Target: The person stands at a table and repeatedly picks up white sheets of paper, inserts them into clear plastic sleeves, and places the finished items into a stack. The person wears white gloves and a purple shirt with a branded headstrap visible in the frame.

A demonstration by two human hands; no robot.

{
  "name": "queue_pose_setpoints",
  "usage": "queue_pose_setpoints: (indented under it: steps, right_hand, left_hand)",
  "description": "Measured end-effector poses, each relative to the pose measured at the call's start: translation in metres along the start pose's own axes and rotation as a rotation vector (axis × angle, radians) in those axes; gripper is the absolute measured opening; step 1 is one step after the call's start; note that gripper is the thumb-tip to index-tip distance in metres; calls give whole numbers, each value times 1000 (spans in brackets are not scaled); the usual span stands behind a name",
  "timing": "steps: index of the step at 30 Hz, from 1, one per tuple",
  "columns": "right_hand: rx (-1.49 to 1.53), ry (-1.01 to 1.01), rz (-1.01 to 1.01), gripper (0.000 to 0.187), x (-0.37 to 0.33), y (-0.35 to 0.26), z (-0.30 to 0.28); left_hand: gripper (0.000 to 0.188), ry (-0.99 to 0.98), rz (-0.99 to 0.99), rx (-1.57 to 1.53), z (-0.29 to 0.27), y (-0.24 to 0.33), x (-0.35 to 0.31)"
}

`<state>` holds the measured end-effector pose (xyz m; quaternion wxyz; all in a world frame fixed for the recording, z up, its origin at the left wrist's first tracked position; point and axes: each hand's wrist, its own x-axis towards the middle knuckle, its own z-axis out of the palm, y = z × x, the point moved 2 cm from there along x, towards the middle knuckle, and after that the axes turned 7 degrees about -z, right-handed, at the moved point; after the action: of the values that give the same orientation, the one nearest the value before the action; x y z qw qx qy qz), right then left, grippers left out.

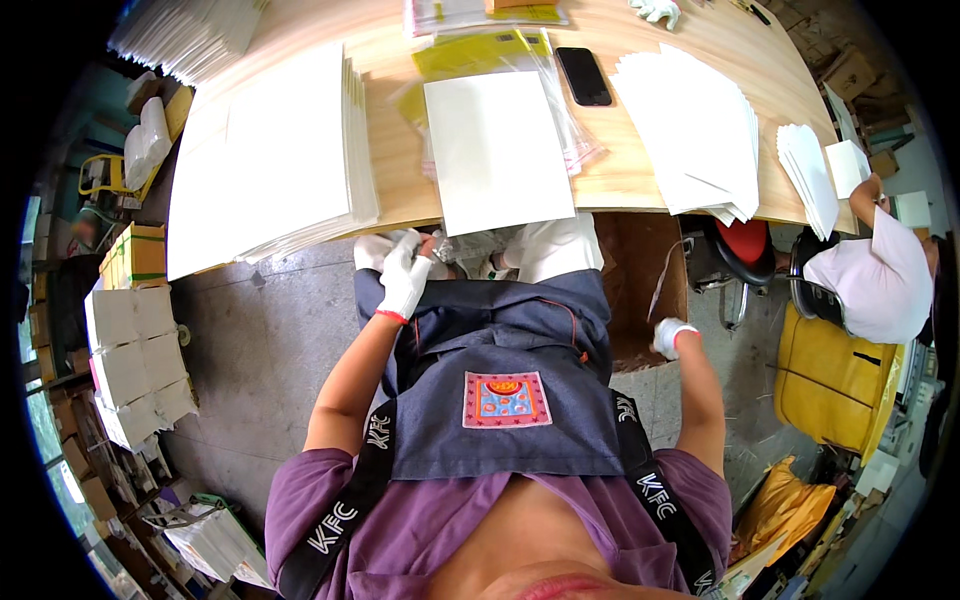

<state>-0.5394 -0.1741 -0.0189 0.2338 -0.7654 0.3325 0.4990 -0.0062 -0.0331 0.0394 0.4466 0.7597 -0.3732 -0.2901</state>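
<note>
My left hand (403, 276), in a white glove with a red cuff, is over my lap just below the table's front edge. Its fingers are closed at the end of some crumpled clear plastic (472, 243), partly hidden under the table edge. My right hand (675, 338), gloved alike, is out to the right beside an open brown cardboard box (645, 290). Its fingers look curled, and a thin pale strip (660, 280) runs down close to them; whether they grip it is unclear. A white board (500, 150) lies in front of me, slightly over the edge.
Stacks of white boards stand left (265, 140) and right (690, 130) on the wooden table (400, 195). Clear and yellow bags (475, 52) lie under the middle board, beside a black phone (583, 76). Another person (880, 275) sits at the far right. White boxes (135, 340) stand left.
</note>
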Motion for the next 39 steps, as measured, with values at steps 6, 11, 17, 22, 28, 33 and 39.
queue_pose_setpoints:
  steps: [6, 11, 17, 22, 28, 33, 39]
  right_hand:
    - [473, 1074, -77, 28, -40, -124, -154]
    - [-77, 1689, -511, 22, -30, -174, -224]
    - [818, 1334, -309, 20, 7, -173, -216]
    - [1469, 904, -345, 25, 10, -181, -203]
    - [1673, 619, -831, 18, 24, -220, -212]
    - [1310, 842, -1176, 29, -20, -331, -331]
    - [1203, 627, -983, 35, -21, -425, -384]
  left_hand:
    - [21, 109, 705, 615, 11, 32, 3]
    - [14, 93, 744, 542, 11, 38, 16]
    - [21, 90, -215, -542, 18, -5, 8]
    - [32, -8, -332, -751, 10, 16, 2]
    - [29, 55, 9, -285, -88, 119, -17]
    - [31, 514, 145, -35, -203, 123, -15]
    - [37, 578, -40, 383, -274, 15, 20]
